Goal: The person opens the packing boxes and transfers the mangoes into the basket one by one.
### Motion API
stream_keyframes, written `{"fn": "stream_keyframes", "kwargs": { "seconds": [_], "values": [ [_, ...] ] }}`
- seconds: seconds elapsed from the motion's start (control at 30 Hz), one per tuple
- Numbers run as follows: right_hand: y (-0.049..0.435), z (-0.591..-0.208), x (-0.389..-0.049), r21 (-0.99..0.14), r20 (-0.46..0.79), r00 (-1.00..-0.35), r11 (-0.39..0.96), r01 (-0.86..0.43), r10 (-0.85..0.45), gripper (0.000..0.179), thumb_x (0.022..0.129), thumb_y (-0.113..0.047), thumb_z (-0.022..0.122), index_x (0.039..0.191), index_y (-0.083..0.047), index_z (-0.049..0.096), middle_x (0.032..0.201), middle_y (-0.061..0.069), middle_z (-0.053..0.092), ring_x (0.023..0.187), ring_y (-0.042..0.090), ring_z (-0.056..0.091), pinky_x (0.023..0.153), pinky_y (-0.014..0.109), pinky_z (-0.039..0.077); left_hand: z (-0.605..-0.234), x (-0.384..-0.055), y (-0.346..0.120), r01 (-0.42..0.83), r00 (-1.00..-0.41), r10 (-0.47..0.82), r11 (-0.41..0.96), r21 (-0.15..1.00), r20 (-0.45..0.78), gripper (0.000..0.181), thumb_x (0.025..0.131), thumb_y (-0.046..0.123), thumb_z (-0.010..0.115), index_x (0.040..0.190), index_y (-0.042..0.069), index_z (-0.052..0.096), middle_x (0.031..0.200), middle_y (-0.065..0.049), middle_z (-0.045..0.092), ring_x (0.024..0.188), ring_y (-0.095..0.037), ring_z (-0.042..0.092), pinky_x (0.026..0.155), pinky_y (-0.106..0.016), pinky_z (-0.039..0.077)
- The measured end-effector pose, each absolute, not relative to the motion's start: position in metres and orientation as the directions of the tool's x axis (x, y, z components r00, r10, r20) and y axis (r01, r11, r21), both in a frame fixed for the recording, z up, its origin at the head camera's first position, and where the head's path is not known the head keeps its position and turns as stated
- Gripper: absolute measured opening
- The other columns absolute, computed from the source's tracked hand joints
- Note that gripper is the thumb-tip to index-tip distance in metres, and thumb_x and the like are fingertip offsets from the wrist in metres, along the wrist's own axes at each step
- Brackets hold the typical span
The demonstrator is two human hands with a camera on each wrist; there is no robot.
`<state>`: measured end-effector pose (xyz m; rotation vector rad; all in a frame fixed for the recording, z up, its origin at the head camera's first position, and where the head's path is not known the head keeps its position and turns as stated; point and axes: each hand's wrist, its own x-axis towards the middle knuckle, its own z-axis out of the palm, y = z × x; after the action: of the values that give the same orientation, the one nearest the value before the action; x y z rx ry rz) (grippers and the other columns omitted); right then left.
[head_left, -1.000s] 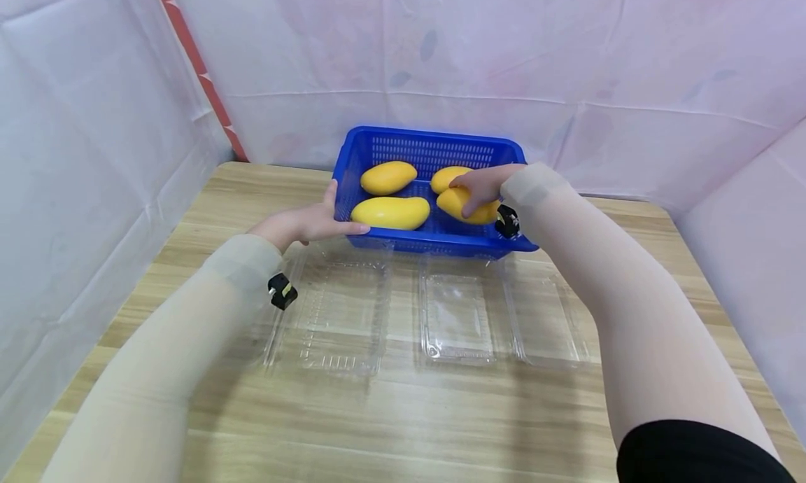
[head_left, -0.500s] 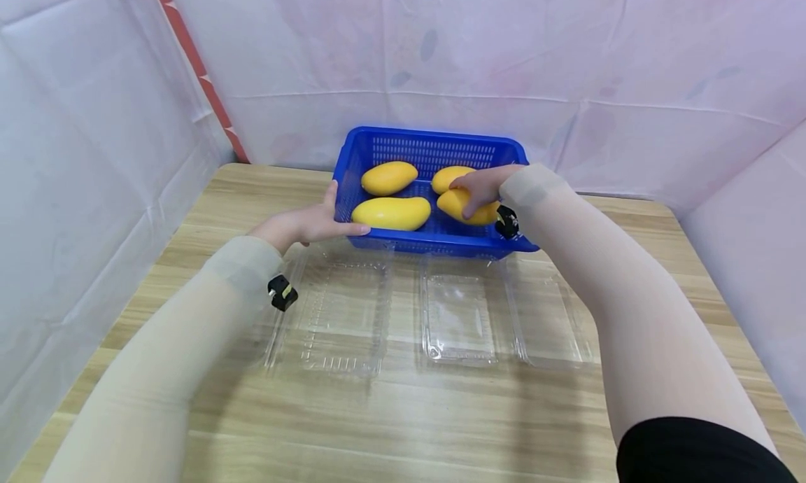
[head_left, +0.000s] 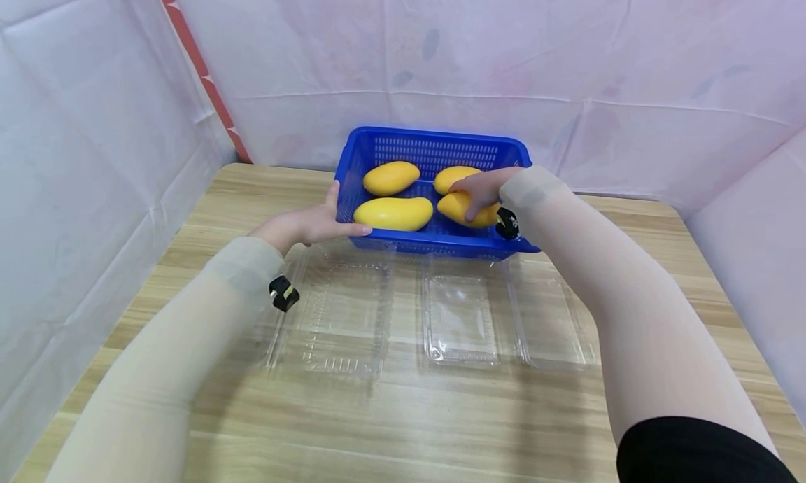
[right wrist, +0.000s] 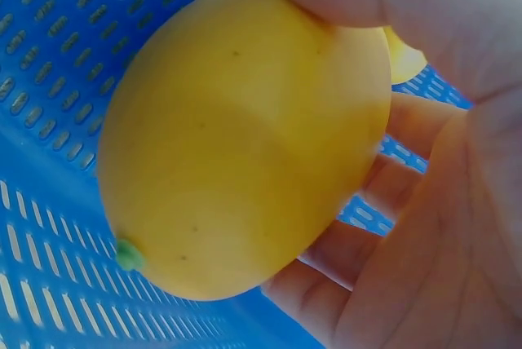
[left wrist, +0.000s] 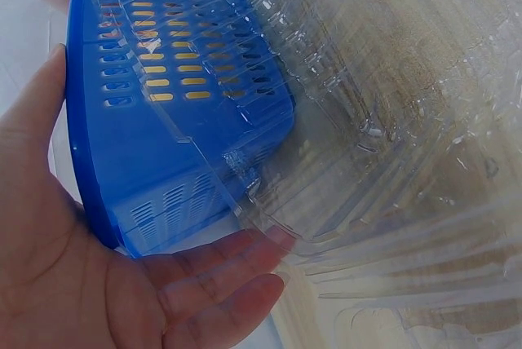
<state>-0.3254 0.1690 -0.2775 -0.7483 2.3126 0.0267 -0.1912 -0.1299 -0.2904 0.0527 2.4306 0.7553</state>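
Note:
In the head view, a blue slotted plastic basket [head_left: 441, 241] holds several yellow mangoes. My right hand [head_left: 481, 189] reaches in at the right side and grips the front right mango [head_left: 462, 208]. The right wrist view shows that mango [right wrist: 245, 145] with its green stem end, thumb on one side and curled fingers on the other. At the basket's front left corner rests my left hand [head_left: 308, 225], fingers extended and thumb along the front rim. In the left wrist view, the left hand's [left wrist: 90, 276] palm lies against the corner of the basket [left wrist: 139, 141], which stays outside any curled grip.
Clear plastic containers stand in front of the basket: one on the left [head_left: 343, 315], one in the middle [head_left: 460, 318], one on the right [head_left: 548, 322]. More mangoes lie at the front left [head_left: 393, 213] and back left [head_left: 390, 178]. A cloth wall [head_left: 441, 49] rises behind.

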Motion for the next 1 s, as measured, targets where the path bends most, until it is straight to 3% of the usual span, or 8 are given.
{"fn": "stream_keyframes", "kwargs": {
  "seconds": [0.3, 0.63, 1.0],
  "values": [
    [0.168, -0.281, -0.324, -0.186, -0.625, -0.57, 0.811, -0.555, -0.533, 0.076, 0.085, -0.016, 0.065, 0.148, -0.005, 0.023, 0.15, 0.02, 0.021, 0.137, 0.036, 0.017, 0.108, 0.052, 0.019, -0.289, -0.189, -0.129, -0.117, -0.833, 0.207, 0.84, 0.53, -0.512, 0.122, 0.076, 0.073, 0.052, 0.137, 0.017, -0.038, 0.152, -0.024, 0.007, 0.111, -0.03, 0.049, 0.077, -0.043, 0.048],
    [0.169, -0.285, -0.324, -0.174, -0.621, -0.561, 0.794, -0.583, -0.547, 0.075, 0.084, -0.012, 0.065, 0.147, -0.004, 0.025, 0.148, 0.02, 0.026, 0.135, 0.035, 0.022, 0.107, 0.051, 0.021, -0.289, -0.188, -0.129, -0.111, -0.839, 0.204, 0.844, 0.524, -0.505, 0.124, 0.074, 0.076, 0.052, 0.137, 0.017, -0.037, 0.15, -0.025, 0.016, 0.103, -0.03, 0.053, 0.075, -0.04, 0.048],
    [0.169, -0.288, -0.324, -0.168, -0.637, -0.543, 0.786, -0.595, -0.547, 0.074, 0.085, -0.013, 0.065, 0.147, -0.005, 0.024, 0.149, 0.019, 0.025, 0.134, 0.034, 0.023, 0.106, 0.051, 0.023, -0.29, -0.188, -0.13, -0.111, -0.839, 0.211, 0.835, 0.539, -0.501, 0.123, 0.075, 0.074, 0.052, 0.137, 0.017, -0.038, 0.152, -0.024, 0.004, 0.104, -0.031, 0.052, 0.074, -0.04, 0.047]
  ]
}}
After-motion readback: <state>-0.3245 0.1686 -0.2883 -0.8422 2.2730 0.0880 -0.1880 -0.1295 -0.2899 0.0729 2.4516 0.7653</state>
